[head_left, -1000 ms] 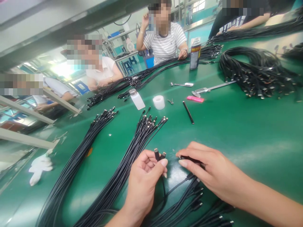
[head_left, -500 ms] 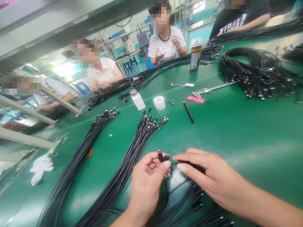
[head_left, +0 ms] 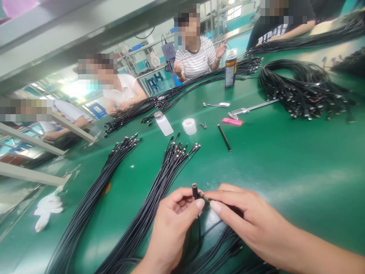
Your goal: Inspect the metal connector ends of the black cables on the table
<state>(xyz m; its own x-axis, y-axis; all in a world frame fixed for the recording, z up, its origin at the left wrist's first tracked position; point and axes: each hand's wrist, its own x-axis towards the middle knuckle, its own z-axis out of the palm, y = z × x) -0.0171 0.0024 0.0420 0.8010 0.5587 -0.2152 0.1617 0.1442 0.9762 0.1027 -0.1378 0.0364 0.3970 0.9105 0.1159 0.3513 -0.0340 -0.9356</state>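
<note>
My left hand is closed round the ends of black cables. A cable connector with a bare metal plug stands upright between its thumb and fingers, and a second connector leans to the right beside it. My right hand pinches a slim black tool, mostly hidden under the fingers, whose kind I cannot make out. Its tip end is at the second connector, and the fingertips of both hands are close together. Under my hands lie more loose black cables with connectors.
Two cable bundles lie to the left on the green table. Beyond are a white bottle, a tape roll, a black stick, a caliper and a spray can. Co-workers sit across.
My right hand has come leftward, bringing the tool's tip to the second connector. My left hand still holds both connectors. The striped-shirted co-worker has spread their hands apart with a cable.
</note>
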